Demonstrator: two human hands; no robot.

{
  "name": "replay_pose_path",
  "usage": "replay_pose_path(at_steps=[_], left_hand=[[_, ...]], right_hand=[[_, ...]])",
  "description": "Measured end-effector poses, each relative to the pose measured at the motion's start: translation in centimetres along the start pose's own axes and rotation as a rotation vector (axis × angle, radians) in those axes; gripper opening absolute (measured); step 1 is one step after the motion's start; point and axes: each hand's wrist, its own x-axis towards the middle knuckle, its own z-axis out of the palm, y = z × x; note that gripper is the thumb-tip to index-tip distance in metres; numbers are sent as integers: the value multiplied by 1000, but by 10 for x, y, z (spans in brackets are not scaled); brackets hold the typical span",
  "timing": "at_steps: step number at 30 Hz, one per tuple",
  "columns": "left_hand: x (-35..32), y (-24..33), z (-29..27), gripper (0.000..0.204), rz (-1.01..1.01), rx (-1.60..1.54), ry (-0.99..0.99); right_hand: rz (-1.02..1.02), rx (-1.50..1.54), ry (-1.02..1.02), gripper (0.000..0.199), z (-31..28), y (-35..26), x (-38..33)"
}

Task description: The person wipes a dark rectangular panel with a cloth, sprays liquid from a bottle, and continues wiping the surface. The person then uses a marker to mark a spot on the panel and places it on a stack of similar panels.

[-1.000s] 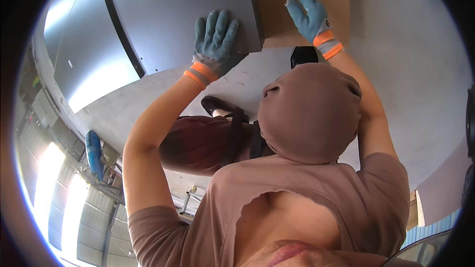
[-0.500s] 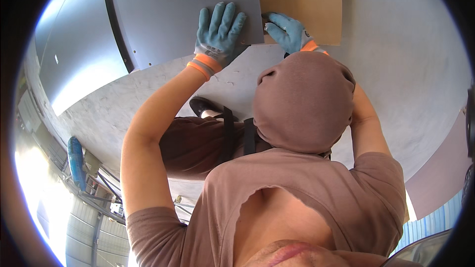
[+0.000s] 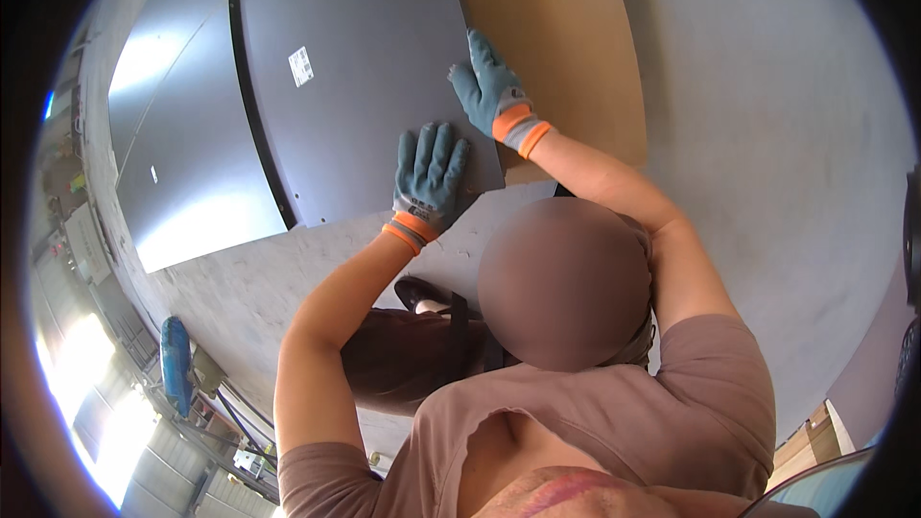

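Note:
A flat dark grey panel (image 3: 365, 86) with a white label lies in front of me, its right edge over a tan board (image 3: 566, 67). My left hand (image 3: 430, 173), in a blue-grey glove with an orange cuff, rests flat on the panel close to its near right corner, fingers stretched and spread. Farther up, at the panel's right edge, is my right hand (image 3: 494, 91) in a matching glove. Its thumb is over the panel's face and its fingers reach along the edge, apart from the thumb. The undersides of those fingers are hidden.
Left of a black strip (image 3: 257, 105) lies another shiny grey panel (image 3: 197, 173). A pale grey floor (image 3: 758, 134) surrounds the panels. At the far left stand a blue wrapped object (image 3: 176, 364) and metal frames. My bent leg (image 3: 403, 355) is just below the panels.
My right hand has moved farther away along the panel's right edge. My left hand stays flat near the corner. The whole view has shifted, so the panels appear lower.

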Motion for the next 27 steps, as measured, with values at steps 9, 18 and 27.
replay_pose_path(at_steps=[9,18,27], left_hand=[[2,0,-1,80,2,-34,-2],[7,0,-6,80,22,-45,-29],[1,-1,-5,83,22,-34,-34]], right_hand=[[-40,71,43,64,2,-2,-3],[-48,105,55,64,-1,-3,-4],[-35,112,51,63,2,-1,-7]])
